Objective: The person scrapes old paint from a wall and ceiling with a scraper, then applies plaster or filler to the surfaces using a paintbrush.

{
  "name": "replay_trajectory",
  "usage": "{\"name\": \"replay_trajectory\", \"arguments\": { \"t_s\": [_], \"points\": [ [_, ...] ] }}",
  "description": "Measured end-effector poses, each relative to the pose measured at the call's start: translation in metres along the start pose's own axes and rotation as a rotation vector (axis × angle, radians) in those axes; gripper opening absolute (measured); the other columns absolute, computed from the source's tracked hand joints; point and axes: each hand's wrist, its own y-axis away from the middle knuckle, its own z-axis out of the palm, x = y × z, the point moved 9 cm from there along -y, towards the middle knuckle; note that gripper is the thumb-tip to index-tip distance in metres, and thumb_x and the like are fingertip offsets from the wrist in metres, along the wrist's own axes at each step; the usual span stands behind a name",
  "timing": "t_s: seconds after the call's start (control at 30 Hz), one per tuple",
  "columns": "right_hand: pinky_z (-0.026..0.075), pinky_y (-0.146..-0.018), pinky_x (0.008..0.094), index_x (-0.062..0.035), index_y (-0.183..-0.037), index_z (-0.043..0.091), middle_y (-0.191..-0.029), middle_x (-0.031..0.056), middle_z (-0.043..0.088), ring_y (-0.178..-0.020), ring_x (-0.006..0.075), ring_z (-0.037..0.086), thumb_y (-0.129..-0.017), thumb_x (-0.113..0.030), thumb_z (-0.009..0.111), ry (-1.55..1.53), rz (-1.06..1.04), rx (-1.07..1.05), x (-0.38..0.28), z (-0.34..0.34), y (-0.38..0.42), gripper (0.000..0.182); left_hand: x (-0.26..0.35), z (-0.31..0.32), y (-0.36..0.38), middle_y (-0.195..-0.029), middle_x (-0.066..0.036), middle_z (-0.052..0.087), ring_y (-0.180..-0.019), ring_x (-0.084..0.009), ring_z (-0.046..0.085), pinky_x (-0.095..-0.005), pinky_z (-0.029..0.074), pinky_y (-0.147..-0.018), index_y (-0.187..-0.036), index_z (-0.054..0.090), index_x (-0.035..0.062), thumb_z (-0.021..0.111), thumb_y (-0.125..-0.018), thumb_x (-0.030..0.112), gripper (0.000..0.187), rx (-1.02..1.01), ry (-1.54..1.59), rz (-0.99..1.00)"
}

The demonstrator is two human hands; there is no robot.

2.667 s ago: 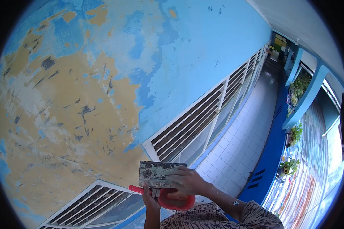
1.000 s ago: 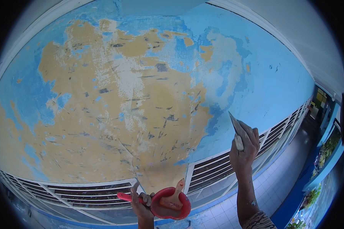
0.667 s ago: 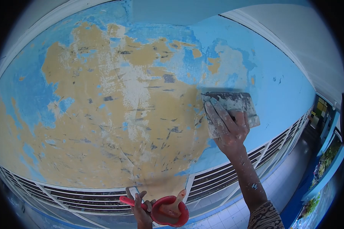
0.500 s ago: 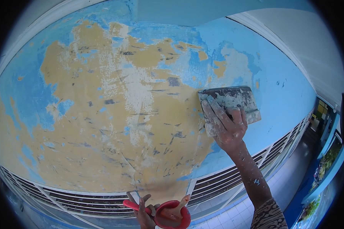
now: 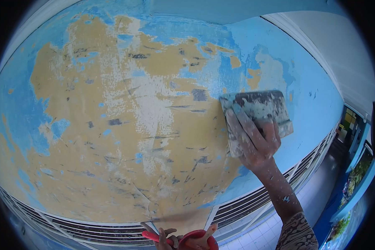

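Observation:
My right hand [image 5: 256,139], speckled with pale compound, grips a flat rectangular trowel [image 5: 262,109] smeared with grey and white material. The trowel lies against the wall [image 5: 175,121], whose blue paint is broken by tan and whitish patches. At the bottom of the view my left hand [image 5: 164,239] is wrapped round the handle of a red pan-like container [image 5: 212,241]. A spatula or brush with a light wooden handle [image 5: 211,230] rests in it. The container's lower part is cut off by the frame edge.
White slatted louvres [image 5: 91,230] run under the wall at left, and more [image 5: 246,208] at right. A tiled floor [image 5: 258,233] lies below. Plants [image 5: 356,175] show beyond a blue-framed opening at the far right. A pale ceiling [image 5: 333,41] is at upper right.
My right hand and the trowel appear slightly farther right and lower in the view. The left hand and red container sit lower and farther right, as the camera view has shifted.

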Motion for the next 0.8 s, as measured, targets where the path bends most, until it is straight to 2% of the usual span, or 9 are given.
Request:
{"name": "replay_trajectory", "arguments": {
  "t_s": [0.13,0.2,0.23,0.3,0.33,0.4,0.67,0.73,0.8],
  "points": [
    [0.043,-0.06,0.0354,-0.0051,-0.109,0.076,-0.116,0.0067,0.071,-0.069,0.0204,0.049,-0.067,-0.016,0.066,-0.025,-0.015,-0.03,0.004,0.007,-0.01,0.045,0.001,-0.003,0.001,-0.042,-0.004,0.042,-0.039,-0.016,0.043,-0.0269,0.043,-0.045,-0.096,0.064,-0.0044,0.054,-0.102,0.048,0.053,0.069,-0.029,0.019],
    [0.043,-0.059,0.0357,-0.0045,-0.108,0.076,-0.115,0.0066,0.071,-0.069,0.0203,0.049,-0.066,-0.015,0.066,-0.012,-0.002,-0.039,-0.007,-0.002,0.004,0.045,0.008,-0.007,-0.001,-0.054,-0.008,0.053,-0.039,-0.0154,0.043,-0.0282,0.047,-0.046,-0.12,0.059,-0.0007,0.055,-0.103,0.044,0.048,0.034,-0.03,0.097],
    [0.042,-0.059,0.036,-0.0039,-0.107,0.076,-0.114,0.0065,0.071,-0.069,0.0203,0.049,-0.065,-0.014,0.065,-0.003,0.001,-0.042,-0.012,-0.005,0.007,0.045,0.002,-0.025,-0.01,-0.054,-0.008,0.053,-0.039,-0.0154,0.043,-0.0282,0.047,-0.046,-0.12,0.059,-0.0007,0.055,-0.103,0.044,0.048,0.034,-0.028,0.094],
    [0.042,-0.059,0.0359,-0.0035,-0.107,0.076,-0.114,0.0063,0.071,-0.069,0.02,0.048,-0.065,-0.014,0.065,-0.006,-0.025,-0.014,-0.011,-0.003,-0.005,0.045,-0.03,-0.034,-0.023,-0.076,-0.013,0.064,-0.039,-0.0126,0.042,-0.03,0.05,-0.047,-0.149,0.037,0.019,0.055,-0.104,0.037,0.052,-0.175,0.121,-0.145],
    [0.041,-0.058,0.0358,-0.0031,-0.108,0.076,-0.115,0.0061,0.071,-0.068,0.0196,0.048,-0.066,-0.015,0.065,-0.008,-0.027,0.01,-0.011,-0.002,-0.009,0.045,-0.031,-0.037,-0.023,-0.076,-0.013,0.064,-0.039,-0.0126,0.042,-0.03,0.05,-0.047,-0.149,0.037,0.019,0.055,-0.104,0.037,0.052,-0.172,0.114,-0.146],
    [0.041,-0.058,0.0354,-0.0031,-0.109,0.076,-0.117,0.0061,0.07,-0.068,0.0194,0.047,-0.067,-0.015,0.065,-0.012,-0.032,0.015,-0.005,0.007,-0.016,0.045,-0.019,-0.036,-0.021,-0.094,-0.013,0.066,-0.039,-0.0109,0.041,-0.0317,0.052,-0.048,-0.157,0.013,0.0398,0.054,-0.105,0.033,0.067,-0.133,0.055,-0.016],
    [0.048,-0.067,0.0358,-0.0018,-0.114,0.074,-0.112,0.0067,0.071,-0.078,0.0232,0.056,-0.067,-0.016,0.07,-0.007,0.024,-0.054,-0.009,0.01,-0.032,0.049,0.006,-0.015,-0.002,-0.09,-0.012,0.066,-0.04,-0.0113,0.042,-0.0333,0.053,-0.05,-0.159,0.008,0.0409,0.054,-0.105,0.036,0.071,-0.076,0.134,-0.023],
    [0.047,-0.066,0.0359,-0.0018,-0.116,0.073,-0.112,0.0066,0.07,-0.076,0.0235,0.054,-0.066,-0.015,0.07,-0.022,-0.02,0.048,-0.004,0.013,-0.052,0.051,0.01,-0.019,-0.003,-0.089,-0.011,0.065,-0.041,-0.0114,0.043,-0.0342,0.054,-0.051,-0.159,0.011,0.0409,0.054,-0.104,0.038,0.069,-0.063,0.095,0.01],
    [0.047,-0.066,0.0362,-0.0023,-0.117,0.073,-0.111,0.0064,0.07,-0.076,0.0238,0.054,-0.066,-0.014,0.07,-0.035,-0.008,0.003,-0.006,0.006,-0.046,0.052,0.015,-0.023,-0.003,-0.072,-0.004,0.057,-0.04,-0.0105,0.037,-0.0325,0.051,-0.05,-0.153,0.034,0.0321,0.054,-0.104,0.042,0.054,-0.02,0.152,-0.029]
  ]
}}
